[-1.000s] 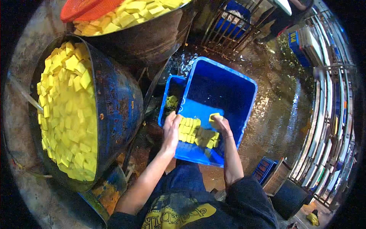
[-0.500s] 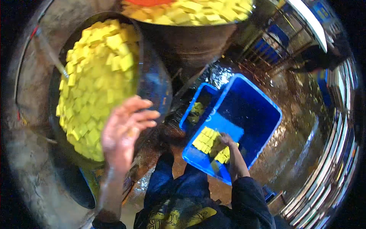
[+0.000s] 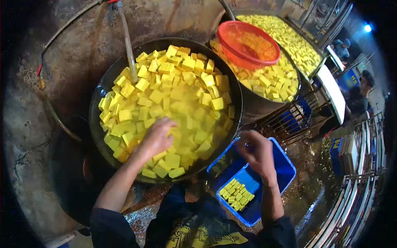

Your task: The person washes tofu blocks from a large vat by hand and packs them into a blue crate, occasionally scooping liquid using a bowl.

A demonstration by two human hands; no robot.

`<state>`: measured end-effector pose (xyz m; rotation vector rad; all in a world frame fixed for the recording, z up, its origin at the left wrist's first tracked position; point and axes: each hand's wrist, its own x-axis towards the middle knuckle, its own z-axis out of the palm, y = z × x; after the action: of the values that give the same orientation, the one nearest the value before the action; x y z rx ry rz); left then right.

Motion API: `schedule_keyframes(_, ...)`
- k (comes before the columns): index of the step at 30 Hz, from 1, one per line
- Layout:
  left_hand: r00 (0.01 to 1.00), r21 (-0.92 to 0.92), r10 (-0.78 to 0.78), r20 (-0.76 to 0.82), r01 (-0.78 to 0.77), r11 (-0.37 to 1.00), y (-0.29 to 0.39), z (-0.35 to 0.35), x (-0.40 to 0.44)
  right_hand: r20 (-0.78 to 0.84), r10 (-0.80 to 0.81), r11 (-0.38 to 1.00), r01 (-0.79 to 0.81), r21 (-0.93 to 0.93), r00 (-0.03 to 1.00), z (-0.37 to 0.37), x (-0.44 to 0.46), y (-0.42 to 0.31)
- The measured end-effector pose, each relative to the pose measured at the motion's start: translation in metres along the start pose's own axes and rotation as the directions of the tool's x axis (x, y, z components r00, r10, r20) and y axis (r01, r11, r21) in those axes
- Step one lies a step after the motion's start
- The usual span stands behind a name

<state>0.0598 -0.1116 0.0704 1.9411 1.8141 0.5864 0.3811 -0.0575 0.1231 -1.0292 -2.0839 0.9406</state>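
Observation:
A large round vat (image 3: 94,128) holds many yellow blocks (image 3: 166,68) in cloudy yellow liquid. Over its lower middle is my left hand (image 3: 158,136), its fingers curled; whether it grips a block is hidden. My right hand (image 3: 258,153) hovers above the blue crate (image 3: 289,173), thumb and fingers apart and nothing between them. Neat rows of small yellow blocks (image 3: 237,194) lie in the near part of that crate. A smaller blue bin (image 3: 223,161) adjoins it on the left, partly in shadow.
A red colander (image 3: 248,45) rests on a second vat of yellow blocks (image 3: 269,84). Behind lies another wide batch of blocks (image 3: 281,33). A pipe (image 3: 127,41) leans into the near vat. Two people (image 3: 366,89) are at the right, beyond a metal rack (image 3: 285,120).
The view has swung left and up to the vat. My left hand has left the crate and reached over the vat. My right hand has risen from the rows of blocks.

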Motion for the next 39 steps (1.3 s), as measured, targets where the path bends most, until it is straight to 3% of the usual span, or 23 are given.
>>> schedule_keyframes(1, 0.994, 0.223, 0.091, 0.06, -0.102, 0.97, -0.006, 0.006, 0.003, 0.162, -0.121, 0.987, 0.136, -0.082, 0.979, 0.014, 0.022, -0.021)
schedule_keyframes(2, 0.993, 0.215, 0.107, 0.044, -0.114, 0.97, -0.005, 0.01, 0.007, 0.22, -0.113, 0.966, 0.159, -0.203, 0.969, 0.041, 0.039, -0.024)
schedule_keyframes(4, 0.994, 0.481, -0.001, 0.109, -0.051, 0.875, 0.001, 0.014, 0.016, 0.355, -0.066, 0.872, 0.227, -0.434, 0.933, 0.09, 0.065, -0.006)
schedule_keyframes(5, 0.994, 0.472, 0.013, 0.105, -0.061, 0.88, -0.002, 0.009, 0.018, 0.431, -0.023, 0.8, 0.275, -0.533, 0.902, 0.106, 0.072, 0.002)
schedule_keyframes(7, 0.895, 0.391, 0.043, 0.443, -0.237, 0.889, -0.01, -0.005, 0.024, 0.521, 0.092, 0.724, 0.303, -0.62, 0.848, 0.127, 0.082, 0.011)
schedule_keyframes(8, 0.876, 0.342, 0.081, 0.476, -0.269, 0.9, -0.015, -0.012, 0.021, 0.596, 0.208, 0.649, 0.346, -0.677, 0.775, 0.137, 0.087, 0.015)
schedule_keyframes(11, 0.786, 0.4, 0.056, 0.616, -0.373, 0.837, -0.052, 0.008, 0.033, 0.554, 0.254, 0.592, 0.325, -0.737, 0.793, 0.157, 0.088, 0.044)
schedule_keyframes(15, 0.854, 0.256, 0.253, 0.454, -0.397, 0.881, -0.078, -0.005, 0.032, 0.681, 0.186, 0.692, 0.398, -0.602, 0.708, 0.148, 0.107, 0.067)
schedule_keyframes(16, 0.857, 0.257, 0.251, 0.449, -0.393, 0.883, -0.079, -0.013, 0.033, 0.641, 0.147, 0.743, 0.343, -0.574, 0.754, 0.145, 0.115, 0.065)
schedule_keyframes(17, 0.904, 0.033, 0.159, 0.396, -0.187, 0.982, -0.08, -0.021, 0.035, 0.816, 0.119, 0.651, 0.576, -0.494, 0.565, 0.14, 0.134, 0.064)
schedule_keyframes(18, 0.929, -0.203, 0.05, 0.366, 0.027, 0.979, -0.081, -0.031, 0.038, 0.76, 0.057, 0.797, 0.429, -0.425, 0.647, 0.132, 0.15, 0.052)
schedule_keyframes(19, 0.931, -0.202, 0.045, 0.362, 0.031, 0.979, -0.088, -0.031, 0.045, 0.686, 0.016, 0.908, 0.277, -0.314, 0.727, 0.124, 0.165, 0.039)
schedule_keyframes(21, 0.997, -0.214, 0.072, -0.012, -0.073, 0.974, -0.107, -0.025, 0.06, 0.649, 0.319, 0.947, -0.255, -0.195, 0.691, 0.119, 0.202, 0.008)
schedule_keyframes(23, 0.993, -0.241, -0.014, -0.114, -0.014, 0.97, -0.109, -0.024, 0.072, 0.548, 0.13, 0.972, 0.002, -0.234, 0.826, 0.133, 0.24, 0.007)
schedule_keyframes(25, 0.955, -0.181, -0.13, -0.266, 0.082, 0.98, -0.112, -0.019, 0.084, 0.315, 0.181, 0.873, -0.004, -0.488, 0.932, 0.156, 0.26, -0.007)
schedule_keyframes(26, 0.947, -0.221, -0.209, -0.245, 0.156, 0.963, -0.122, -0.004, 0.092, 0.253, 0.084, 0.833, 0.071, -0.549, 0.964, 0.17, 0.267, -0.005)
schedule_keyframes(29, 0.931, -0.465, -0.333, -0.147, 0.232, 0.854, -0.131, 0.022, 0.109, 0.248, -0.061, 0.659, 0.226, -0.718, 0.967, 0.204, 0.271, 0.009)
schedule_keyframes(30, 0.924, -0.242, -0.273, -0.266, 0.211, 0.947, -0.159, 0.057, 0.119, 0.234, -0.066, 0.642, 0.221, -0.734, 0.97, 0.212, 0.27, 0.007)
schedule_keyframes(31, 0.92, -0.24, -0.282, -0.272, 0.219, 0.946, -0.156, 0.052, 0.12, 0.219, -0.07, 0.627, 0.214, -0.749, 0.973, 0.219, 0.268, 0.01)
schedule_keyframes(33, 0.898, -0.232, -0.401, -0.184, 0.357, 0.905, -0.146, 0.042, 0.12, 0.2, -0.14, 0.63, 0.243, -0.737, 0.97, 0.23, 0.277, 0.026)
schedule_keyframes(34, 0.919, -0.321, -0.395, -0.009, 0.371, 0.871, -0.144, 0.026, 0.116, 0.258, -0.055, 0.666, 0.228, -0.711, 0.964, 0.232, 0.283, 0.031)
schedule_keyframes(37, 0.908, -0.383, -0.417, 0.048, 0.402, 0.832, -0.119, -0.01, 0.102, 0.346, 0.017, 0.705, 0.234, -0.669, 0.938, 0.22, 0.292, 0.035)
schedule_keyframes(39, 0.925, -0.462, -0.374, 0.058, 0.357, 0.812, -0.119, -0.022, 0.096, 0.274, -0.19, 0.861, 0.295, -0.416, 0.943, 0.206, 0.291, 0.031)
